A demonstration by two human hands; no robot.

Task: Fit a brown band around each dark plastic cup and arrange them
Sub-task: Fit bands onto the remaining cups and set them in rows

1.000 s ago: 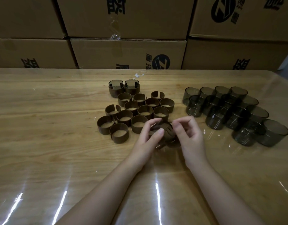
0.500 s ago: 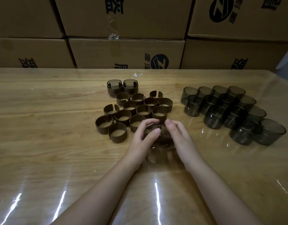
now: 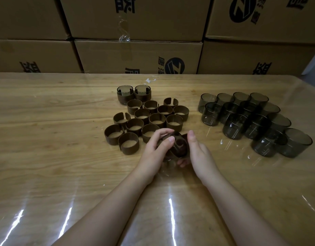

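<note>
Tipped since earlier, cup (image 3: pixel 178 147) points toward camera, in grip of left hand (image 3: pixel 155 151) and right hand (image 3: pixel 200 154).

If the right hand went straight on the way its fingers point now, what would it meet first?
The right hand would probably meet the nearest empty brown band just beyond, at the group's right edge; depth is unclear.

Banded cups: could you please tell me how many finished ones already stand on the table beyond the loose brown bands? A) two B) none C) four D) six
A: two banded cups stand side by side beyond the loose bands on the table, while the left hand and right hand hold a third cup.
</note>
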